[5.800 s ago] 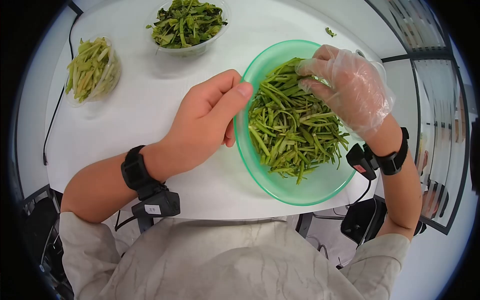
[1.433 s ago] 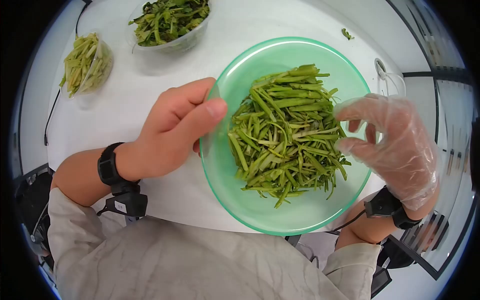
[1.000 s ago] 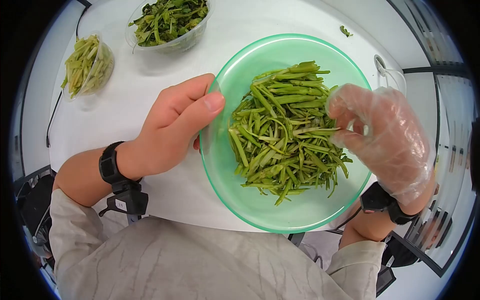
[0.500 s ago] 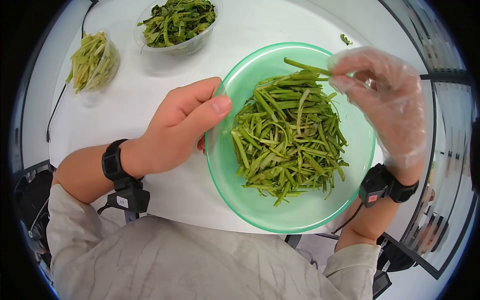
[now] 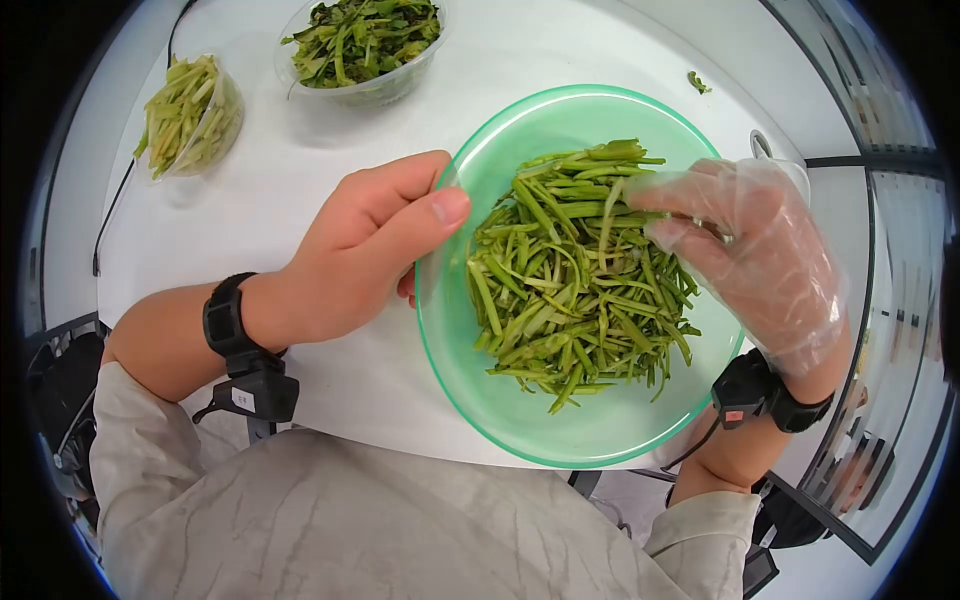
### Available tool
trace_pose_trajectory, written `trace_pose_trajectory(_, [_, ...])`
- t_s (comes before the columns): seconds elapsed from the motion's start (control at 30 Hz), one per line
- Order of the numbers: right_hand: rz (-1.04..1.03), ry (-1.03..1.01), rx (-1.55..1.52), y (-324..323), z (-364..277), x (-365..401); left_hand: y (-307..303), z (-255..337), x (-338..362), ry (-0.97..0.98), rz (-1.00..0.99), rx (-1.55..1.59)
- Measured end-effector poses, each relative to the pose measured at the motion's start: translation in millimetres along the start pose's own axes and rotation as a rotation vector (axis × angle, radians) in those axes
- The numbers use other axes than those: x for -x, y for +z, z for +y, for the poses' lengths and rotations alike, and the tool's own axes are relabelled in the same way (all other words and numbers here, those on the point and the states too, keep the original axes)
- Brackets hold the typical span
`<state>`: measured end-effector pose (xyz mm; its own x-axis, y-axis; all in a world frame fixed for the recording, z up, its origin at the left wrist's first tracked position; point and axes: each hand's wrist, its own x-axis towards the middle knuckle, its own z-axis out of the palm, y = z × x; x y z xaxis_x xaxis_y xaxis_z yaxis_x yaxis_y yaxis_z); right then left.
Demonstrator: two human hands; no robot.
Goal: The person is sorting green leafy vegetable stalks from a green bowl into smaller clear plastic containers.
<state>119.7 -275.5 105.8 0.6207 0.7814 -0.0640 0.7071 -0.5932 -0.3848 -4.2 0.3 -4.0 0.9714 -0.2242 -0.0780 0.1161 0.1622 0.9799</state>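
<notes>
A translucent green bowl (image 5: 580, 440) holds a heap of cut green vegetable stems (image 5: 580, 290). My left hand (image 5: 370, 245) is bare and grips the bowl's left rim, thumb on the inside and fingers outside. Over the upper right of the heap, my right hand (image 5: 745, 235) wears a clear plastic glove. Its thumb and forefinger are parted at the stems' edge, and no stem is clearly pinched between them. The fingertips are slightly blurred.
A clear tub of leafy greens (image 5: 365, 50) stands at the back, with a smaller tub of pale stems (image 5: 190, 115) to its left. A leaf scrap (image 5: 698, 83) lies on the white table (image 5: 330, 400). Behind my right hand is a white, metal-rimmed object (image 5: 785, 165).
My right hand has moved down and left from the bowl's upper right rim onto the heap. The stem it pinched has left its raised position. My left hand stays on the rim.
</notes>
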Motion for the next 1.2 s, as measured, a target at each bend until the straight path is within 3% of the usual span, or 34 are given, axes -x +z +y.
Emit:
trace_pose_trajectory(0.6, [-0.034, 0.144, -0.004, -22, -18, 19, 3, 2, 1, 0.000, 0.032, -0.024])
trace_pose_trajectory(0.83, [-0.329, 0.404, 0.183, -25, -33, 21, 2, 1, 1, 0.008, 0.025, -0.019])
trace_pose_trajectory(1.03, [-0.060, 0.248, 0.255, -5, -24, 31, 3, 1, 0, 0.014, 0.031, -0.023])
trace_pose_trajectory(1.2, [-0.236, 0.277, 0.182, -14, -18, 20, 2, 1, 1, 0.006, 0.018, -0.005])
